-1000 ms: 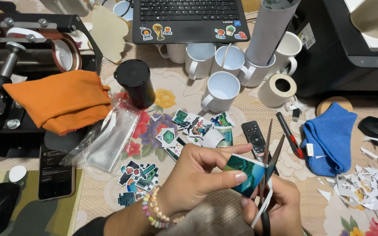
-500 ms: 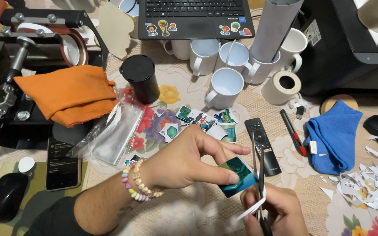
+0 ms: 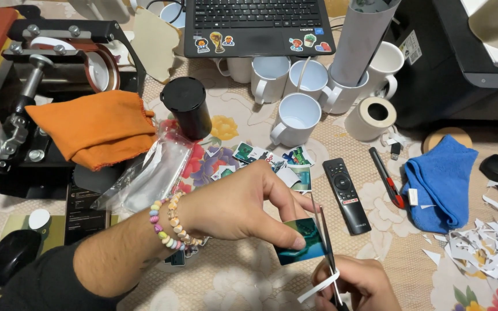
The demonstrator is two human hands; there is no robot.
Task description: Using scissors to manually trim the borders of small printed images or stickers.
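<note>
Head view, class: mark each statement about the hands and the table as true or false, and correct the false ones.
1. The left hand pinches a small teal printed picture. True.
2. The right hand works a pair of scissors along the picture's edge. True.
3. A thin white paper strip curls off by the blades. True.
4. The black remote control lies on the orange cloth. False: it lies on the tablecloth, right of the loose cut-out pictures.
5. The blue cloth covers the white mugs. False: it lies apart, to their right.
</note>
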